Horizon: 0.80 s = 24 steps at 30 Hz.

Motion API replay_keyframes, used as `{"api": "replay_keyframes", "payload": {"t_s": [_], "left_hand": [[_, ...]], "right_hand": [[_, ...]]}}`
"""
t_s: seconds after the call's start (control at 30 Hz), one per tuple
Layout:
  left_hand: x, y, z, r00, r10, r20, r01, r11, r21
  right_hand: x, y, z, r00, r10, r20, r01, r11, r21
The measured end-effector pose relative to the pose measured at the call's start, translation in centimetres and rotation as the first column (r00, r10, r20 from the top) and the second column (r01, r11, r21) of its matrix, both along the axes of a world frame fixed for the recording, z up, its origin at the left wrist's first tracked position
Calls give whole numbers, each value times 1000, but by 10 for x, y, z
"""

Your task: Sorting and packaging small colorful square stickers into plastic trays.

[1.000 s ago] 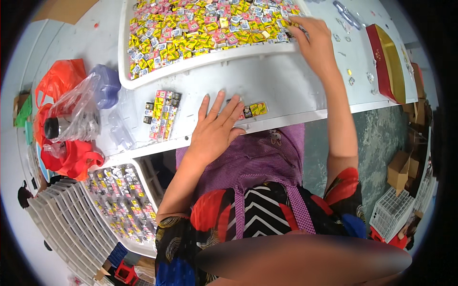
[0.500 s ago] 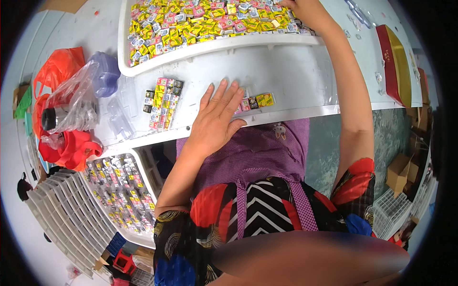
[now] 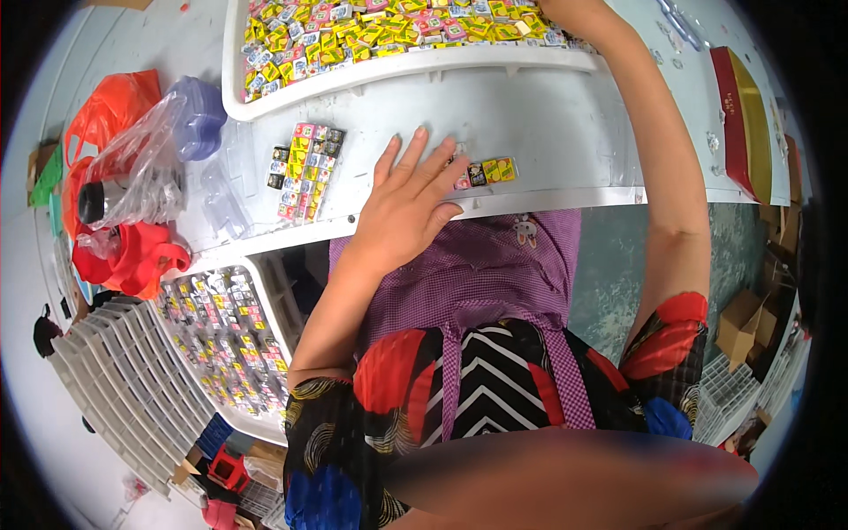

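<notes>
My left hand [image 3: 408,205] lies palm down at the front edge of the white table, fingers spread. It covers the left end of a short row of tiny printed boxes [image 3: 496,170] in yellow, black and pink. My right hand [image 3: 576,16] reaches into the right end of a white tray [image 3: 424,65]; its fingers are cut off by the upper edge. Loose tiny boxes [image 3: 353,42], mostly yellow with some pink and white, fill that tray. Left of my left hand sits a block of the same boxes [image 3: 306,172] in neat rows, with black ones along its sides.
At the left stand an orange-red plastic bag [image 3: 110,110], clear plastic shells [image 3: 199,119] and a dark-lidded bottle [image 3: 102,203] in clear film. Below the table edge, a second white tray [image 3: 265,305] holds grouped boxes. A red and gold strip [image 3: 740,124] lies at the right.
The view has shifted slightly, with the table sitting higher in it. My left hand's fingers spread wider over the row. My right hand has slipped further past the upper edge.
</notes>
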State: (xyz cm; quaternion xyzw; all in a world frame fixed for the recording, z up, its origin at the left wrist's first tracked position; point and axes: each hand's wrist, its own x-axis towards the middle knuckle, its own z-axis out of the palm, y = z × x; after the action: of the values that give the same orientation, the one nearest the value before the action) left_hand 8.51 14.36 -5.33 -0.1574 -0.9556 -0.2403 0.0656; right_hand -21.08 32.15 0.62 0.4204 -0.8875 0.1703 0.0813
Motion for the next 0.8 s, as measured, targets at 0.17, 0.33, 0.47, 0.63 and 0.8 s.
{"api": "replay_keyframes", "payload": {"t_s": [0.17,0.33,0.47,0.63,0.8], "left_hand": [[-1,7,-3,999,32,-18,-33,994,-108],[2,6,-5,999,44,-28,-48,989,-143],[-2,9,-3,999,27,-40,-33,986,-160],[-2,8,-5,998,27,-50,-35,986,-165],[0,9,-5,998,28,-53,-36,987,-156]], "right_hand": [[31,8,-1,939,-316,137,339,918,-207],[144,21,-12,831,149,536,127,888,-443],[185,14,-54,708,108,698,283,863,-420],[196,7,-66,922,-7,388,130,948,-291],[198,8,-69,987,-46,151,76,977,-201]]}}
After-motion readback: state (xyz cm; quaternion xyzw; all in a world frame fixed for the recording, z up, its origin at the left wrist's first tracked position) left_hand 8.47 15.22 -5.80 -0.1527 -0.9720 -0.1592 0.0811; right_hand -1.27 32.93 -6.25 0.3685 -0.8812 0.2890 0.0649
